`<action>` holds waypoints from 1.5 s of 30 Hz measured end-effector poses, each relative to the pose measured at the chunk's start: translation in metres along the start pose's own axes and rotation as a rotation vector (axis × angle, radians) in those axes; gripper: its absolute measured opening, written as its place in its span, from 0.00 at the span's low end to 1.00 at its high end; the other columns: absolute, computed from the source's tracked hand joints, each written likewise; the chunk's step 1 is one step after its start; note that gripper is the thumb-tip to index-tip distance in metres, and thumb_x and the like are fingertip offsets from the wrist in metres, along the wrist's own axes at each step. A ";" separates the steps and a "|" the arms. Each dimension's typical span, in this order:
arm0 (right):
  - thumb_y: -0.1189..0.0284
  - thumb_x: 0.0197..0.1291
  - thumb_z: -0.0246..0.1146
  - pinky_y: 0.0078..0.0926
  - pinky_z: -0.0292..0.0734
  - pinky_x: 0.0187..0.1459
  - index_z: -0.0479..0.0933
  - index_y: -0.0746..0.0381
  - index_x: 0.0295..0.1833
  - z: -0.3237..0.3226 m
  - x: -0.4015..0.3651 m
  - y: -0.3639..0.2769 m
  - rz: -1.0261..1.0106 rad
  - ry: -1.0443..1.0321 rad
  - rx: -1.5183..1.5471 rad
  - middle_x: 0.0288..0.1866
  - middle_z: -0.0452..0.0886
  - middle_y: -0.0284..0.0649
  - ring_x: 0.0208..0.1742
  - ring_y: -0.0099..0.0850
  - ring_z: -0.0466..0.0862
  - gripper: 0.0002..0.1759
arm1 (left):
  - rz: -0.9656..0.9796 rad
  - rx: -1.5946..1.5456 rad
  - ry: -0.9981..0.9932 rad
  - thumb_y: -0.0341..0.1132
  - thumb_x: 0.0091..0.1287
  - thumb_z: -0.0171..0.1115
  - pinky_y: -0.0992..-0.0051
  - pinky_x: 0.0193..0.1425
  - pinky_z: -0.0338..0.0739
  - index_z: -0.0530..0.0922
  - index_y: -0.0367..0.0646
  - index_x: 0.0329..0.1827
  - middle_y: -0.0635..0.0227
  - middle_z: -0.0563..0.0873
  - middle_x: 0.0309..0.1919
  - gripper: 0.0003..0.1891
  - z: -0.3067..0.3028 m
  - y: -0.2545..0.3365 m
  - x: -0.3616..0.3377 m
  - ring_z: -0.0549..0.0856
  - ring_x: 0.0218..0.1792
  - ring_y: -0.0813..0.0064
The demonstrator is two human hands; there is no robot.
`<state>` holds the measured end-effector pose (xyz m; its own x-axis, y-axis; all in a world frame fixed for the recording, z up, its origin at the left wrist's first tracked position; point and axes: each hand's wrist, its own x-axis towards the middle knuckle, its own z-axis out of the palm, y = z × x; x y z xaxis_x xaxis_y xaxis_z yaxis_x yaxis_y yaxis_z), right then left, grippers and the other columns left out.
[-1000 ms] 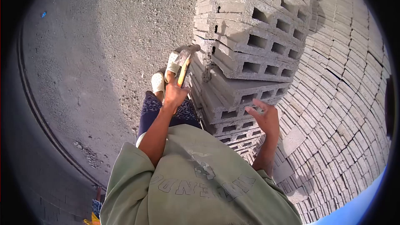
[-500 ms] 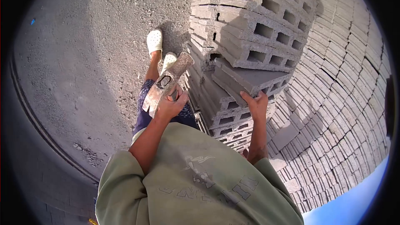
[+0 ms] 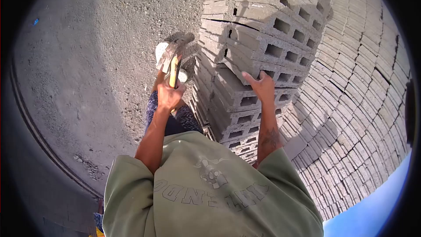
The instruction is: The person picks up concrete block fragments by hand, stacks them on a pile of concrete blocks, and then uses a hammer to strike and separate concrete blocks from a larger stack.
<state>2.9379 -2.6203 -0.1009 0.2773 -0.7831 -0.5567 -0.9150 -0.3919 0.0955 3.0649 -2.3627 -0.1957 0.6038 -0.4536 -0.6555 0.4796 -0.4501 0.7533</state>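
In my left hand [image 3: 170, 96] is a claw hammer [image 3: 174, 71] with a yellow and black handle. Its dusty metal head lies in front of my shoe, away from the blocks. My fingers are wrapped round the handle. My right hand [image 3: 264, 88] grips the near edge of a hollow concrete block [image 3: 246, 63] in a tall stack. The thumb lies on its side face and the fingertips are by a hole in its end. Below it, another hollow block [image 3: 232, 81] shows part of its flat upper face.
More stacked concrete blocks [image 3: 351, 127] spread along the right. Gravelly ground [image 3: 144, 13] stretches left of the stack. My white clogs [image 3: 161, 52] stand close to its foot. A small blue scrap [image 3: 36, 21] lies far left.
My left hand has swung the hammer away from me, turning its handle into view. The block under my right hand has shifted away from me, against the stack, and the right hand moved with it.
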 end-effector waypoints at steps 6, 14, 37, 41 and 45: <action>0.61 0.39 0.72 0.26 0.73 0.36 0.76 0.74 0.30 0.025 -0.002 0.042 0.001 0.133 0.477 0.28 0.81 0.49 0.29 0.31 0.78 0.25 | 0.362 -0.198 0.002 0.19 0.52 0.59 0.78 0.28 0.72 0.66 0.43 0.23 0.72 0.73 0.22 0.11 -0.027 0.058 -0.001 0.74 0.24 0.83; 0.70 0.42 0.72 0.24 0.74 0.43 0.77 0.75 0.40 -0.016 -0.031 0.028 0.053 0.041 0.716 0.37 0.82 0.44 0.36 0.29 0.80 0.22 | -0.154 0.436 -0.354 0.37 0.51 0.60 0.58 0.42 0.76 0.76 0.32 0.37 0.42 0.81 0.32 0.16 0.129 -0.093 0.058 0.82 0.36 0.46; 0.57 0.33 0.74 0.38 0.69 0.31 0.70 0.74 0.18 -0.025 0.054 0.017 -0.012 0.199 0.461 0.15 0.71 0.50 0.25 0.43 0.74 0.29 | -0.076 0.355 -0.187 0.35 0.50 0.62 0.68 0.36 0.75 0.78 0.34 0.29 0.53 0.82 0.25 0.11 0.129 -0.003 0.122 0.83 0.28 0.64; 0.58 0.35 0.73 0.37 0.68 0.31 0.69 0.74 0.19 -0.038 0.053 -0.001 -0.096 0.248 0.274 0.19 0.72 0.52 0.26 0.44 0.74 0.29 | -0.245 0.211 -0.145 0.33 0.48 0.60 0.67 0.35 0.75 0.77 0.32 0.30 0.49 0.81 0.24 0.11 0.127 0.032 0.125 0.83 0.28 0.61; 0.60 0.43 0.73 0.28 0.74 0.36 0.77 0.71 0.28 -0.086 0.041 -0.020 -0.134 0.481 0.393 0.29 0.82 0.48 0.31 0.32 0.82 0.23 | -0.052 0.151 0.010 0.30 0.47 0.61 0.72 0.28 0.71 0.74 0.35 0.24 0.67 0.76 0.15 0.07 0.057 0.071 0.093 0.74 0.19 0.75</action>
<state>2.9930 -2.6865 -0.0548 0.4135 -0.9049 -0.1009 -0.8773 -0.3663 -0.3102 3.1186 -2.4806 -0.2067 0.5874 -0.4192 -0.6922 0.4100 -0.5833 0.7012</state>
